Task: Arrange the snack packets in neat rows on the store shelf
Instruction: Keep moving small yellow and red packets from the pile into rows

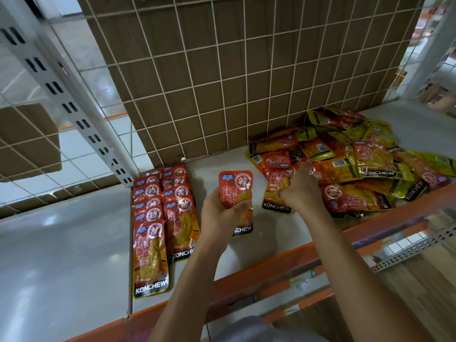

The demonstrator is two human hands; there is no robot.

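Two overlapping rows of red-orange snack packets (162, 211) lie at the left end of the white shelf (214, 250). My left hand (222, 211) holds one red packet (235, 188) upright above the shelf's middle. My right hand (299, 191) reaches into a loose heap of red and yellow packets (352, 156) on the right. Its fingers pinch the edge of a red packet (277, 191) at the heap's near-left side. The palm side of that hand is hidden.
A wire grid (222, 77) with brown cardboard behind it backs the shelf. A white slotted upright (61, 95) stands at the left. An orange shelf edge (283, 265) runs along the front, with lower shelves at the bottom right.
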